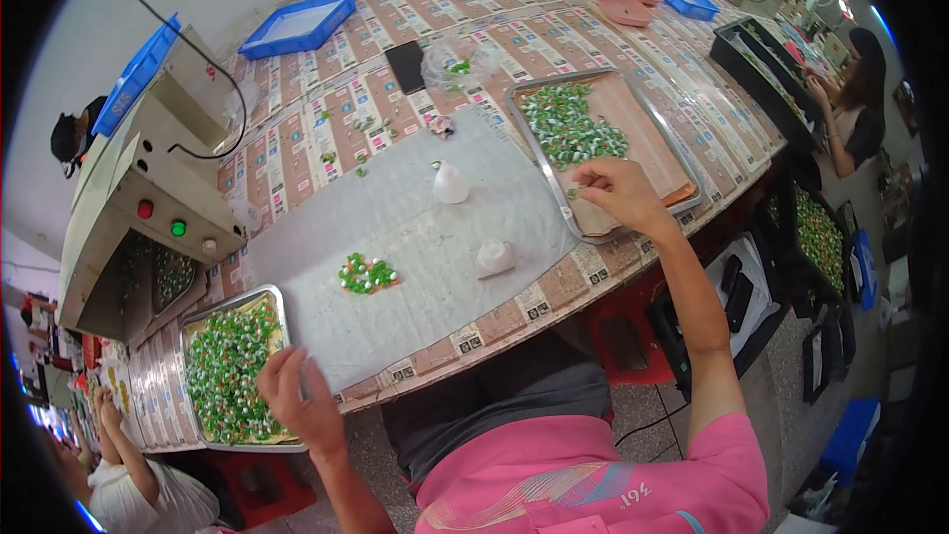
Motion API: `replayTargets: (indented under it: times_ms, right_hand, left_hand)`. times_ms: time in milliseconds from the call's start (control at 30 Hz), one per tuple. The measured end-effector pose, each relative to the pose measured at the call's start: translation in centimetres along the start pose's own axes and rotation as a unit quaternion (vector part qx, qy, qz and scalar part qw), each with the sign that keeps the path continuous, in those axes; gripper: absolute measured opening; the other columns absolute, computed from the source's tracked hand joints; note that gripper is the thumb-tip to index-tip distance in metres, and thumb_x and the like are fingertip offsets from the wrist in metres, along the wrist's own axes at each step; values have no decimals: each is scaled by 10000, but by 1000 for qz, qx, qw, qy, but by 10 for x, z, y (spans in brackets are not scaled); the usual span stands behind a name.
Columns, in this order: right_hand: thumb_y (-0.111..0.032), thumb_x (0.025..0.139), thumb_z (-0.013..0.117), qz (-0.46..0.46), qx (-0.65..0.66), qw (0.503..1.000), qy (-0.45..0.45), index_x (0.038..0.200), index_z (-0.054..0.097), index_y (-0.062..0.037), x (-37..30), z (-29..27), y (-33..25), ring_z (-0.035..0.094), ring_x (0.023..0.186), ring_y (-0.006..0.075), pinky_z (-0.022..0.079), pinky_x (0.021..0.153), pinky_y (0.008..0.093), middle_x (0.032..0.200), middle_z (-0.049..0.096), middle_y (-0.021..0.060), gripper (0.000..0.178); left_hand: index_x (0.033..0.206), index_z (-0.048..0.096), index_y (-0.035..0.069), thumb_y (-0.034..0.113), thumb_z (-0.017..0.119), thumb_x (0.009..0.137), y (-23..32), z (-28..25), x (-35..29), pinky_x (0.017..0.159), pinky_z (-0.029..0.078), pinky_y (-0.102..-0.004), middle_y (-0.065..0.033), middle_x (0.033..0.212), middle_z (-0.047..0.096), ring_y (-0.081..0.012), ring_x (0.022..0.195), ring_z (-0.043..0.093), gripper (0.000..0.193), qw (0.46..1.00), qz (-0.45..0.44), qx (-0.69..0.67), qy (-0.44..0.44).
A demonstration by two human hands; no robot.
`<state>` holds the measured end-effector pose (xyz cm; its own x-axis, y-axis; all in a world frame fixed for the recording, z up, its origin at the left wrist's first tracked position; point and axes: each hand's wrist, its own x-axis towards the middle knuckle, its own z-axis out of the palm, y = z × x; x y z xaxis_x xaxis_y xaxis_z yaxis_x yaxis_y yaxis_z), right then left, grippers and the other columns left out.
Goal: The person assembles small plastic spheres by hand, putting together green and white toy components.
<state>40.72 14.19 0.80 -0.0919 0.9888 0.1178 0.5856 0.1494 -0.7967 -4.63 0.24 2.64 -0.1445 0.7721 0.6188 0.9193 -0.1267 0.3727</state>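
While the right hand curls its fingers over the two-o'clock tray — gripping, I cannot tell — the left hand hangs half-open at eight; the tray's green pieces look light, slippery, best side-pinched.

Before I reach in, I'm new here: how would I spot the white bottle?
Find the table, then the pale sheet on it. On the sheet's right half stands the bottle: round-bellied, narrowing upward, unlike the blocky white lump nearer the front edge.
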Motion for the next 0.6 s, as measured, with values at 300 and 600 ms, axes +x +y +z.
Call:
replayTargets:
  times_ms: [300, 600]
  right_hand:
    - [4, 835, 648, -18, 139, 990, -13, 996, 668, 0, -54, 26, -59, 557, 797, 66, 465, 700, 208, 931, 593, 15, 163]
    - [36, 829, 664, -42, 251, 962, -101, 1083, 651, 5, -80, 40, -81, 553, 853, 68, 460, 724, 201, 980, 577, 20, 255]
  left_hand:
    - [1011, 662, 34, -40, 672, 735, 18, 47, 11, 849, 455, -390, -130, 1026, 598, -311, 974, 545, 286, 984, 17, -137, -115]
    - [1031, 646, 30, -35, 640, 757, 23, 86, 30, 827, 454, -410, -125, 1010, 601, -324, 949, 532, 282, 984, 9, -121, -130]
